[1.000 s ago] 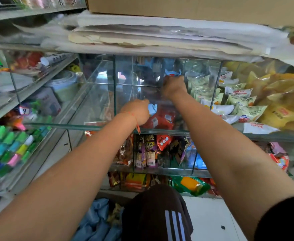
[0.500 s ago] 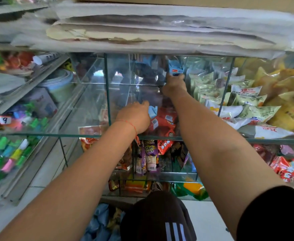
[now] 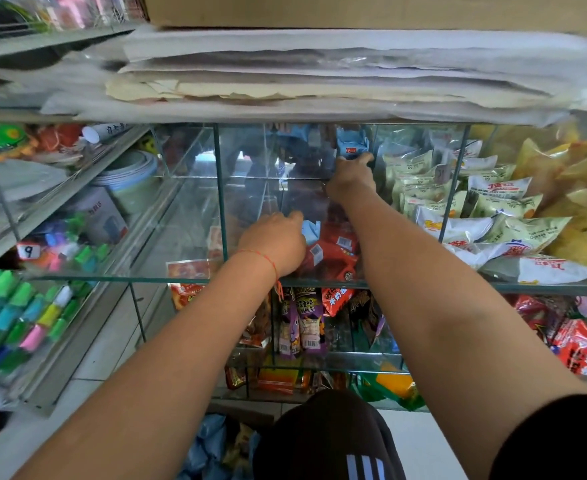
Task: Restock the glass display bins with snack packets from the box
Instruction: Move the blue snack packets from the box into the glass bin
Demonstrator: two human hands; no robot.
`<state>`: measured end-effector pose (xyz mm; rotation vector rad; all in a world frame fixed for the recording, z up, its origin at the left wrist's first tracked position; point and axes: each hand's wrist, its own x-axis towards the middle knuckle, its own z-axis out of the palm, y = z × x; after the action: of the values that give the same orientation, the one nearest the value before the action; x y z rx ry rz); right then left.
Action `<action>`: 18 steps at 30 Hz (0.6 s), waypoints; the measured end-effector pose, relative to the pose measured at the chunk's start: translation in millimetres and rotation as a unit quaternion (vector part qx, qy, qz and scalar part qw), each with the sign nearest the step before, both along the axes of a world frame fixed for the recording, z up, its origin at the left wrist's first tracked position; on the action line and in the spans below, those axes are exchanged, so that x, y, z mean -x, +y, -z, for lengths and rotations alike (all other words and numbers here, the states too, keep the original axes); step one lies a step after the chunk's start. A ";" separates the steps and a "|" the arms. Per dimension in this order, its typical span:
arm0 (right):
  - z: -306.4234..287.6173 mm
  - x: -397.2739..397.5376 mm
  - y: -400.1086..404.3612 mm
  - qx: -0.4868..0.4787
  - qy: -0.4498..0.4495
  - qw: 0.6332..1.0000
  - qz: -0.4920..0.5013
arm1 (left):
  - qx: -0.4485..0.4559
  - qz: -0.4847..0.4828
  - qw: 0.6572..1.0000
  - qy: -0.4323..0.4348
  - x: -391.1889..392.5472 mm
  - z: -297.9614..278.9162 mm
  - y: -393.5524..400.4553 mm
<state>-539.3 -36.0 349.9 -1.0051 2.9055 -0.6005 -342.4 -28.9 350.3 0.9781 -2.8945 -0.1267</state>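
Glass display bins (image 3: 221,202) are filling the shelf ahead. We are placing stock: our right hand (image 3: 350,174) is pinching a blue packet (image 3: 351,143) far back, our left hand (image 3: 274,242) curling over another blue packet (image 3: 311,230) on red packets (image 3: 333,252). Next, we judge, releasing both.

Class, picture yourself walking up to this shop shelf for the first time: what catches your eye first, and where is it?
Two bare arms reach into the middle glass bin: the right hand at a blue packet at the back, the left hand on the red packets in front. Pale green packets fill the next bin rightward.
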 end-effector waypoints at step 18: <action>-38.5 -29.8 10.5 0.087 -0.058 0.994 -0.022 | -0.034 0.008 0.999 0.011 -1.1 0.7 -0.6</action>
<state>-509.4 -25.5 388.4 -1.0107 2.7602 -0.8914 -341.3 -29.5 349.6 0.9563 -2.8963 -0.2381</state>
